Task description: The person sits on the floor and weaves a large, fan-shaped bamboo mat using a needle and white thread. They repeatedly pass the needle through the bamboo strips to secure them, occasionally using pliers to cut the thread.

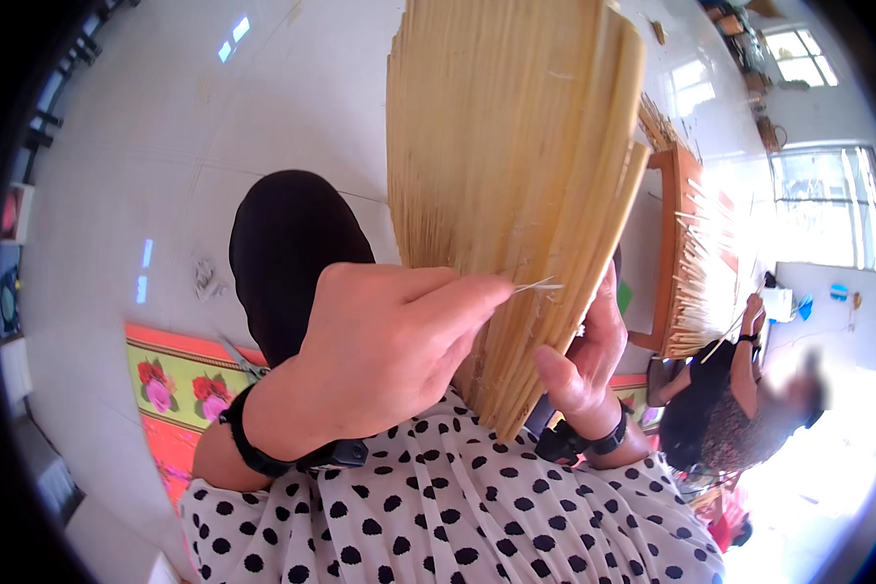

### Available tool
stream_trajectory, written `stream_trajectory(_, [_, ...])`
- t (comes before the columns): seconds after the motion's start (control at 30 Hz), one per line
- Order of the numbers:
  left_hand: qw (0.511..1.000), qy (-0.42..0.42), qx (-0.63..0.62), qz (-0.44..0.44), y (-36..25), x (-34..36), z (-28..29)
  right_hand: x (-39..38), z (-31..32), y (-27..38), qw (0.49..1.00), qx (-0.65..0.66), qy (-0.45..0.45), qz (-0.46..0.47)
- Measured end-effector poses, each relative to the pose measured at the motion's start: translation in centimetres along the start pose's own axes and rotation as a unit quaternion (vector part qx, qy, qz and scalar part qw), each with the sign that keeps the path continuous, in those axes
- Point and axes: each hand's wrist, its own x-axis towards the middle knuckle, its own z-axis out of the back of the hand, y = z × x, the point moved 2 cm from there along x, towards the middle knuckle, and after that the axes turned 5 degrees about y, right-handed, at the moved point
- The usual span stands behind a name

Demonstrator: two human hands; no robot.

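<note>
Nearest to the camera, in front of the body and above the lap, a panel [506, 127] of thin straw-coloured strips set side by side, broad in its upper part and narrowing toward the lap, with thicker rods [608, 165] along the right edge. Grasped at the lower right edge by the right hand [594, 355], with the thumb on the near side and the fingers partly hidden behind; cannot tell how firmly. Pinched between thumb and forefinger of the left hand [380, 341], the ends of a fine pale thread [540, 286], just in front of the strips. Probably light for its size, stiff along the strips, but rather able to flex across them, like a mat. Looks smooth, so perhaps a little slippery under a loose thumb, and likely to split or crack if bent sharply. Best to take hold by the thicker rods, thumb in front and fingers spread behind, without squeezing the thin strips of the upper part. As for the thread, probably soft and easy to lose or snap; better to pinch close to the panel and to pull evenly. Below, a dotted garment [428, 506]; to the left, a black-covered knee [292, 253].
</note>
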Motion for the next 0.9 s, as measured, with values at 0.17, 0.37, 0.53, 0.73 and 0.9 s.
stream_trajectory(0.17, [0.999,-0.003,0.021,0.025,-0.4,-0.1,0.7,1.5,-0.6,-0.3,0.991,-0.033,0.028,0.129])
stream_trajectory(0.37, [0.996,-0.004,0.072,0.047,-0.4,-0.6,1.7,2.0,-2.1,0.0,0.993,0.03,0.016,0.116])
stream_trajectory(0.53, [0.993,-0.027,0.085,0.074,-0.4,-1.2,1.3,2.3,-2.2,0.2,0.991,0.061,0.015,0.119])
stream_trajectory(0.73, [0.988,-0.064,0.105,0.09,-0.6,-1.8,0.5,2.6,-2.1,0.2,0.989,0.057,0.006,0.136])
stream_trajectory(0.9, [0.984,-0.076,0.123,0.1,-1.0,-1.6,0.1,2.6,-2.3,0.0,0.987,0.07,0.007,0.145])
